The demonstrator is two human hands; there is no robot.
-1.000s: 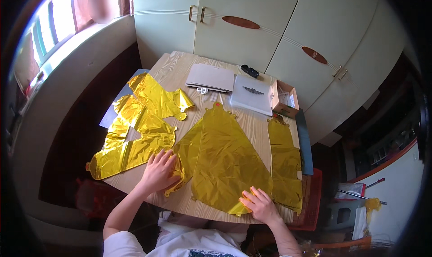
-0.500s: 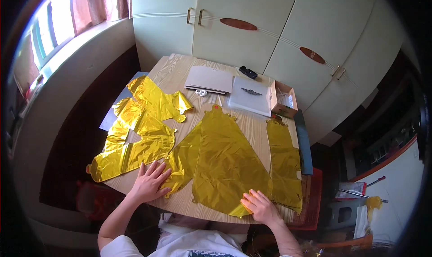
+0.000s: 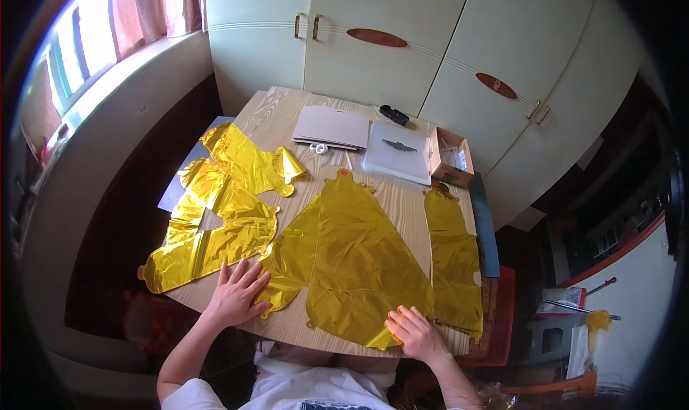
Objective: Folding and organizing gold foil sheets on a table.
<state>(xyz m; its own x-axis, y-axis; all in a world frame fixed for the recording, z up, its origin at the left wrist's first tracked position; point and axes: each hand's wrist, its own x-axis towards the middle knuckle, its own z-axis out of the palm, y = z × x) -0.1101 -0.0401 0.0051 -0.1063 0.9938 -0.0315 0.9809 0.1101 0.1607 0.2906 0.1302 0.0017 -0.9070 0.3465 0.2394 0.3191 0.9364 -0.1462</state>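
A large flat gold foil balloon (image 3: 355, 256), roughly triangular, lies on the wooden table (image 3: 280, 119) in front of me. My left hand (image 3: 235, 295) rests palm down with fingers spread at its lower left corner, near the table's front edge. My right hand (image 3: 415, 331) presses flat on its lower right corner. A pile of other gold foil balloons (image 3: 219, 209) lies to the left, hanging over the table's edge. A narrow gold foil balloon (image 3: 453, 259) lies along the right side.
At the table's far end sit a grey folder (image 3: 331, 127), a clear plastic packet (image 3: 397, 152), an open cardboard box (image 3: 451, 156), a small black object (image 3: 394, 114) and a white ring (image 3: 318, 149). Cream cabinets (image 3: 373, 37) stand behind; a window (image 3: 79, 51) is at the left.
My left hand has slid down and left along the balloon's lower left corner toward the table's front edge. My right hand has stayed on the lower right corner.
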